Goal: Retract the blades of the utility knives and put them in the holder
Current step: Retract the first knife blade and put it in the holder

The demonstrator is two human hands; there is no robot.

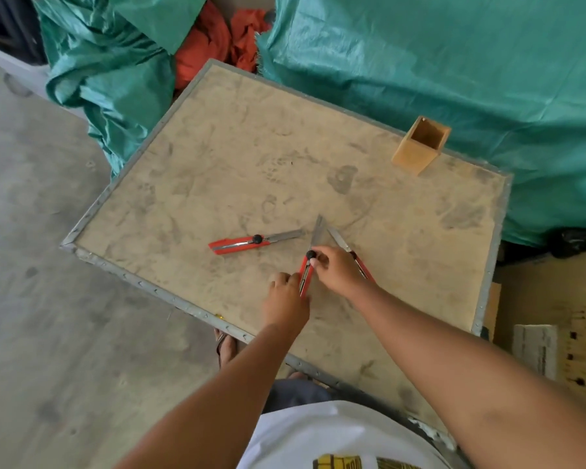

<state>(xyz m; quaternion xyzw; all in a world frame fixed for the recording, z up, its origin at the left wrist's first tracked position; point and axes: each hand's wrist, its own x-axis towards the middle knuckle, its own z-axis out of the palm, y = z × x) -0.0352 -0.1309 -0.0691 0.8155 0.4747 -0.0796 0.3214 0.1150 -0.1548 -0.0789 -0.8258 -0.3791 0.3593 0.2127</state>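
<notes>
table: a dusty, smudged tan board with a grey metal rim [122,184], seen from above and turned at an angle to the person.
middle knife: a red utility knife [308,265] lies on the board near its front half, blade out and pointing away from the person.
left hand: the left hand [285,299] rests on the board with its fingers closed against the rear end of the middle knife's red handle, pinning it.
right hand: the right hand [335,269] has its fingertips pinched together on the black slider knob [310,254] of the same knife.
left knife: a second red knife [244,244] lies flat to the left, apart from both hands, its blade out and pointing right; its black knob sits where handle meets blade.
right knife: a third knife [347,249] lies just beyond the right hand, partly hidden under it; its bare blade points up and left, the tip close to the middle knife's blade tip.
holder: an open-topped square wooden box [420,147] stands upright near the far right edge of the board, well apart from all three knives; no knife shows inside it.
surroundings: green tarp [454,79] is bunched behind the board, with orange cloth [217,38] between its folds; concrete floor [31,265] lies to the left.
</notes>
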